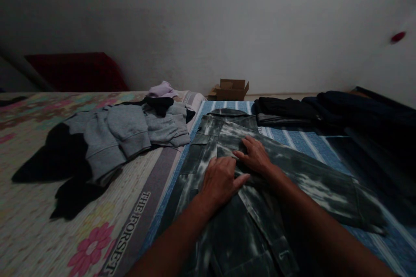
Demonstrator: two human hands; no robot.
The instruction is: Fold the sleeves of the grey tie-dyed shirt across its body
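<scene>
Head view shows your left hand (221, 179) and right hand (255, 155) both open, flat, gripping nothing, pressing the shirt (227, 207) spread front-up on the bed (292, 140), apparently smoothing its placket, beside grey clothes (130, 132).

Dim, murky picture; edges dark and stretched.

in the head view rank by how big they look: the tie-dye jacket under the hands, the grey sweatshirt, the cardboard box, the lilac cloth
1. tie-dye jacket, nearest the camera, so its lead is partly closeness
2. grey sweatshirt
3. cardboard box and lilac cloth: look alike, too close to rank, both far off
</scene>
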